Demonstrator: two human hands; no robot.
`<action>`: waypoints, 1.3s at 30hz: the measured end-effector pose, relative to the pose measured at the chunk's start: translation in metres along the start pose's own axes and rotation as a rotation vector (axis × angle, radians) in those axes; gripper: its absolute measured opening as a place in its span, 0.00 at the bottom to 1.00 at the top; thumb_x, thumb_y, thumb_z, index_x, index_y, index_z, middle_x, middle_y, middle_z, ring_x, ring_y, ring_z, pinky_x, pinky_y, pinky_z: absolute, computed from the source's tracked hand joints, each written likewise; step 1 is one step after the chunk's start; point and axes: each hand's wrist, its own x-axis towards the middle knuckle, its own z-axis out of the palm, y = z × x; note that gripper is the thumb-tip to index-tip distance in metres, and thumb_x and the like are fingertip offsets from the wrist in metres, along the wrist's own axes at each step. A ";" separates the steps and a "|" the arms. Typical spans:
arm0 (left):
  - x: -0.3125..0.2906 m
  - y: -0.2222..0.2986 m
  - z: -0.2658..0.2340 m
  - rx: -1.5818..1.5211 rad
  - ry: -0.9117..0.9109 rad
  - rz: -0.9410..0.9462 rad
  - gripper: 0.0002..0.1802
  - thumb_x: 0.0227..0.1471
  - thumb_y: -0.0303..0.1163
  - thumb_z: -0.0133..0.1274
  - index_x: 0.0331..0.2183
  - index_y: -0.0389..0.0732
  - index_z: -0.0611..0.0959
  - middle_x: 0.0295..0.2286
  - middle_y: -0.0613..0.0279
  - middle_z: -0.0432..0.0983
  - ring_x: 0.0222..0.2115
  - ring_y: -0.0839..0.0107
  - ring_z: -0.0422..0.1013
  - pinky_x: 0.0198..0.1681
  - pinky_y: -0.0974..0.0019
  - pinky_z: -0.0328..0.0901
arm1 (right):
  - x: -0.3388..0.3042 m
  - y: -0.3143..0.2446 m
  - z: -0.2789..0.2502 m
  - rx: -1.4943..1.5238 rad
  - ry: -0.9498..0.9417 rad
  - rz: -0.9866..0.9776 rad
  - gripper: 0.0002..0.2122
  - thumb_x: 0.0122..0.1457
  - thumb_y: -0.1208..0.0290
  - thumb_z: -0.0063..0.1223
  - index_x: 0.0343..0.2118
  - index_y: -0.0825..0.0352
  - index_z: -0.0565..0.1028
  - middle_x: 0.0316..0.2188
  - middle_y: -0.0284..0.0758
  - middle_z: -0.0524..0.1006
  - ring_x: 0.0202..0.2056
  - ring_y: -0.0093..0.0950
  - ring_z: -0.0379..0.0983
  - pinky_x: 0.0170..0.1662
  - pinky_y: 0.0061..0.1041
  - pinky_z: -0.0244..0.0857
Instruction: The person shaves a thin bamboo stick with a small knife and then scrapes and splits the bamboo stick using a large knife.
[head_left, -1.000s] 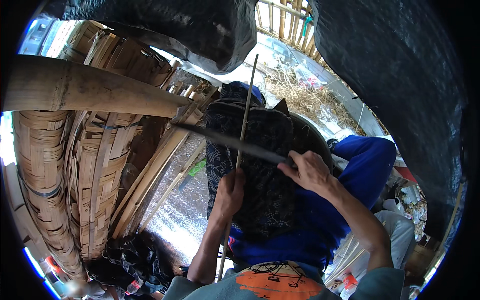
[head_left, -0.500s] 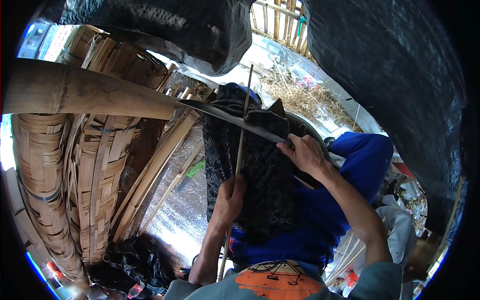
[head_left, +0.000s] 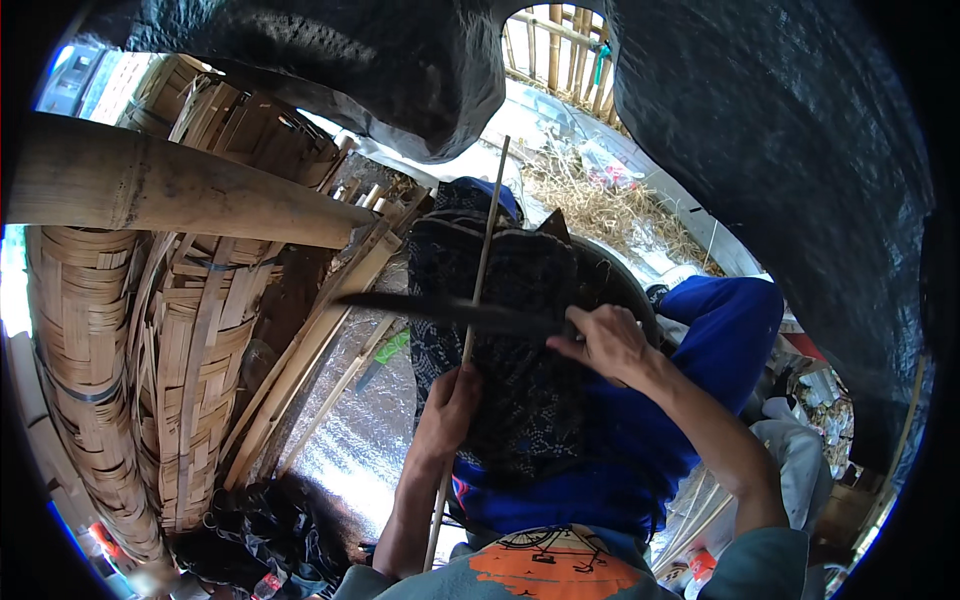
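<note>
A thin bamboo stick [head_left: 485, 250] slants over my lap, one end under my left forearm and the other pointing away from me. My left hand [head_left: 450, 408] is closed around it. In my right hand [head_left: 610, 342] is the handle of a long-bladed knife [head_left: 420, 307], its dark blade pointing left and crossing the stick just beyond my left fingers. The blade is slightly blurred. Whether its edge touches or only passes over the stick, I cannot tell. A dark patterned cloth [head_left: 530, 390] covers my lap beneath both, over blue trousers [head_left: 725, 315].
A thick bamboo pole [head_left: 190, 185] juts in from the left, close to the knife's side. Rolled woven bamboo panels [head_left: 85, 330] and split lengths [head_left: 330, 320] stand at left. Black sheeting [head_left: 760, 130] hangs ahead and right. Dry straw [head_left: 610, 205] lies beyond my lap.
The knife has come nearer to me along the stick, its blade now lying more level across it. My right hand has moved slightly toward me; my left still grips the stick.
</note>
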 end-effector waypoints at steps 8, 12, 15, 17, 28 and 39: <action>-0.015 -0.015 -0.009 -0.009 -0.068 0.006 0.25 0.63 0.47 0.37 0.23 0.38 0.71 0.16 0.74 0.58 0.18 0.83 0.52 0.20 0.71 0.49 | 0.021 0.011 -0.007 0.028 -0.085 0.255 0.22 0.59 0.51 0.50 0.23 0.71 0.73 0.11 0.43 0.72 0.18 0.45 0.73 0.23 0.38 0.68; -0.016 -0.019 -0.005 0.060 -0.068 0.015 0.26 0.63 0.48 0.36 0.23 0.37 0.71 0.15 0.73 0.59 0.18 0.82 0.54 0.20 0.70 0.50 | -0.010 0.009 0.009 0.012 -0.030 -0.002 0.23 0.59 0.52 0.49 0.29 0.74 0.75 0.11 0.44 0.72 0.18 0.44 0.74 0.23 0.39 0.69; -0.030 -0.008 -0.007 0.069 -0.086 -0.042 0.26 0.63 0.46 0.37 0.23 0.35 0.71 0.15 0.72 0.59 0.18 0.82 0.54 0.21 0.70 0.51 | 0.020 0.021 -0.002 0.048 -0.018 0.218 0.24 0.60 0.52 0.48 0.33 0.75 0.76 0.12 0.44 0.73 0.19 0.43 0.74 0.24 0.38 0.69; -0.030 -0.014 -0.001 0.066 -0.085 -0.010 0.26 0.63 0.46 0.37 0.22 0.35 0.71 0.15 0.70 0.60 0.18 0.81 0.55 0.21 0.70 0.51 | 0.024 0.063 0.006 -0.030 0.148 0.228 0.23 0.61 0.51 0.45 0.34 0.72 0.77 0.16 0.43 0.75 0.21 0.42 0.75 0.25 0.36 0.68; -0.001 -0.007 0.020 0.879 0.371 0.540 0.11 0.57 0.32 0.45 0.26 0.37 0.72 0.09 0.49 0.67 0.11 0.47 0.68 0.14 0.50 0.62 | -0.053 0.046 -0.038 0.333 0.111 0.600 0.25 0.63 0.52 0.42 0.18 0.71 0.65 0.08 0.37 0.64 0.11 0.34 0.66 0.19 0.32 0.56; -0.009 -0.014 0.023 0.908 0.343 0.590 0.09 0.55 0.28 0.47 0.25 0.36 0.71 0.09 0.49 0.66 0.11 0.51 0.68 0.13 0.53 0.60 | -0.010 0.044 -0.044 0.696 -0.329 0.458 0.26 0.58 0.60 0.56 0.50 0.77 0.64 0.14 0.35 0.70 0.13 0.21 0.67 0.17 0.24 0.59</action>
